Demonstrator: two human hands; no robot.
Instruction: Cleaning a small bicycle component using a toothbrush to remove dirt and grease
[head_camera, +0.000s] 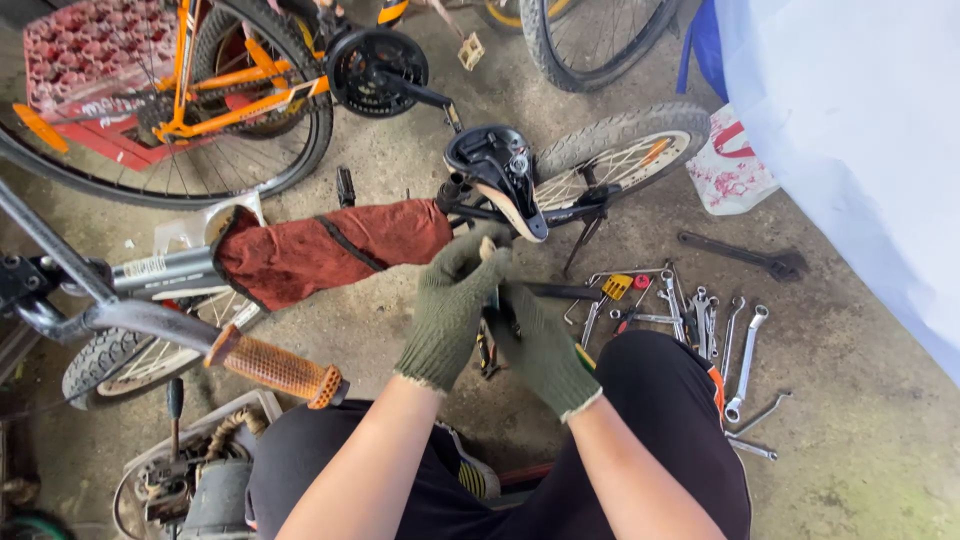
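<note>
Gloves of green knit covered both hands, which met low over a small bicycle (330, 250) lying on its side on the concrete floor (860, 440). The left hand (452, 300) was curled shut, its fingers reaching up against the underside of the saddle (497, 170). The right hand (540, 345) was closed too, gripping a slim dark tool (497, 300) that stood upright between the two palms; what kind of tool it was could not be told. A rust-red cloth (320, 250) was wrapped round the frame just left of the hands, and an orange handlebar grip (275, 368) jutted out nearer the person's knee.

The work looked to be at the fastening under the saddle, with the tool being set or turned on a fitting hidden by the gloves. It seemed a middle step: the saddle sat on its post and nothing lay loose beside it. Any further turning would call for the left hand to steady the saddle while the right kept the tool square on the fitting.

Spanners (700, 325) lay fanned on the floor just right of the hands, near a small yellow part (617, 287). An orange bicycle (215, 85) stood behind.
</note>
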